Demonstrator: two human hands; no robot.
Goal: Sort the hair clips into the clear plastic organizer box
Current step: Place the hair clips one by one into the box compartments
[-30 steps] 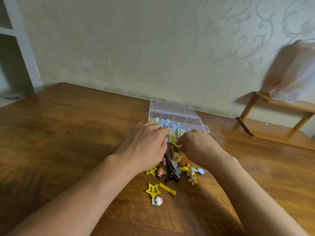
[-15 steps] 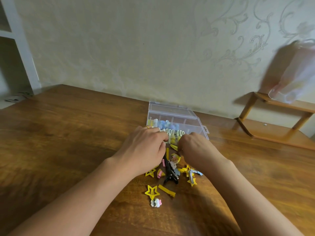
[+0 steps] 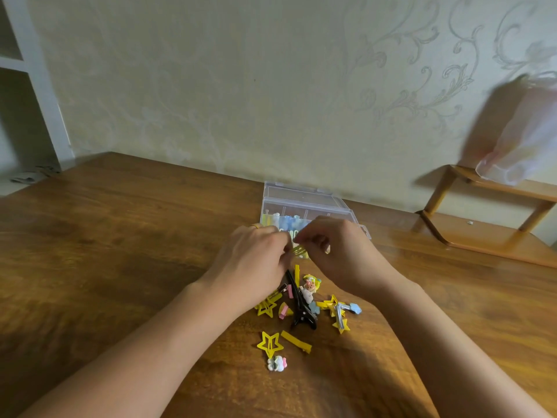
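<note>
A clear plastic organizer box (image 3: 304,203) stands open on the wooden table near the wall, with blue and yellow clips in its front compartments. My left hand (image 3: 256,263) and my right hand (image 3: 337,254) meet just in front of the box, both pinching a small yellow clip (image 3: 300,251) between their fingertips. Below my hands lies a pile of hair clips: a black clip (image 3: 301,306), a yellow star clip (image 3: 270,343), a yellow bar clip (image 3: 296,341), a doll-shaped clip (image 3: 310,286) and a blue star clip (image 3: 354,308).
A small white and pink clip (image 3: 276,364) lies nearest to me. A low wooden shelf (image 3: 488,218) with a plastic bag (image 3: 524,137) on it stands at the right by the wall. A white shelf unit (image 3: 27,86) is at the far left.
Both hands have lifted slightly and moved toward the box, with the small yellow clip now held up between the fingertips. The pile has not moved.
</note>
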